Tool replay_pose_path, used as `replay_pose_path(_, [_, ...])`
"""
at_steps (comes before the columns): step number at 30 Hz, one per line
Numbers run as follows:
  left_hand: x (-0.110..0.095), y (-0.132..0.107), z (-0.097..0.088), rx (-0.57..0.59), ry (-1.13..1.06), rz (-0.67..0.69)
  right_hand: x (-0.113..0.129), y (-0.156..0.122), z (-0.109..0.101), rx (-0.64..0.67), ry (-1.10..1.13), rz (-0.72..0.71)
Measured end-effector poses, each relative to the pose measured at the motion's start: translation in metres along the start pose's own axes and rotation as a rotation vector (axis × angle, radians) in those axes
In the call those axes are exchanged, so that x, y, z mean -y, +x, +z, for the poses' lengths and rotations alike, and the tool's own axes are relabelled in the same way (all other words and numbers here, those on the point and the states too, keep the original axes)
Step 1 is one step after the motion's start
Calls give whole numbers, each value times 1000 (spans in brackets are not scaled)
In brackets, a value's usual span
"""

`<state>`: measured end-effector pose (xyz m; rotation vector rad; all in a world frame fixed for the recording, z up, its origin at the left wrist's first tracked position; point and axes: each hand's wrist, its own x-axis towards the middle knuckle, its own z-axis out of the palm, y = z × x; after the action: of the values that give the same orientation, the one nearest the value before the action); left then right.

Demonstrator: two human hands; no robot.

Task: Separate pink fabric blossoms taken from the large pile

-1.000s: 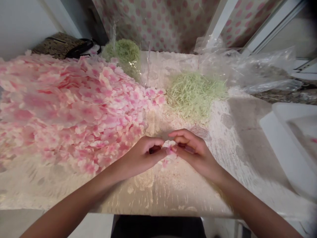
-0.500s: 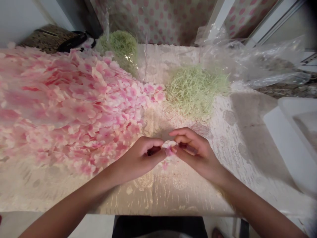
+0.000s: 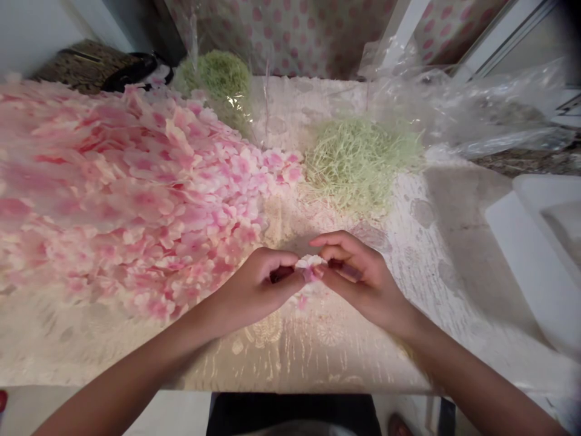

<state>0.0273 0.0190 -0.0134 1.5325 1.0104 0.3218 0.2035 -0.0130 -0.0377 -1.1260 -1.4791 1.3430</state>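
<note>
In the head view, the left hand [image 3: 267, 281] and the right hand [image 3: 361, 272], both loosely curled, pinched a small flower [image 3: 311, 264] between them toward the table's [image 3: 318, 360] near edge, apparently because something so flimsy needed steadying from both sides.

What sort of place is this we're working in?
Probably a home or small craft workspace: a cloth-covered table holds a large heap of pink flowers and a pile of pale green shreds.
</note>
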Motion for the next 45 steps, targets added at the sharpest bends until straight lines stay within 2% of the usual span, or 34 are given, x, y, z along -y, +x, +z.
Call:
replay_pose_path(3, [1,1,-2,-92,9,9,1,2,-5,-106,-95,-17])
replay_pose_path(6, [1,1,-6,-306,-16,33,0,5,-16,-336,-337,-56])
replay_pose_path(7, [1,1,-8,-380,-39,39,0,6,-19,-365,-430,-67])
replay_pose_path(8, [1,1,-9,-444,-67,42,-1,7,-21,-356,-509,-78])
replay_pose_path(11, [1,1,-12,-539,-151,34,-5,8,-22,-161,-654,-106])
replay_pose_path(13, [2,2,-13,-557,-185,24,-6,8,-19,-75,-717,-132])
replay_pose_path(14, [2,2,-14,-565,-195,23,-6,8,-18,-81,-746,-147])
replay_pose_path(18, [4,2,-16,-616,-189,62,-6,8,-22,-225,-820,-149])
replay_pose_path(23, [2,1,-16,-605,-199,31,-9,11,-23,-99,-938,-67])
replay_pose_path(27, [0,1,-14,-593,-208,4,-11,12,-21,-86,-1023,-88])
replay_pose_path(35, [-2,2,-13,-559,-113,22,-10,12,-24,-101,-995,-99])
replay_pose_path(41, [-1,1,-12,-542,-110,28,-12,11,-19,-100,-1111,-91])
replay_pose_path(45, [0,1,-11,-543,-117,35,-12,12,-21,-136,-1093,-97])
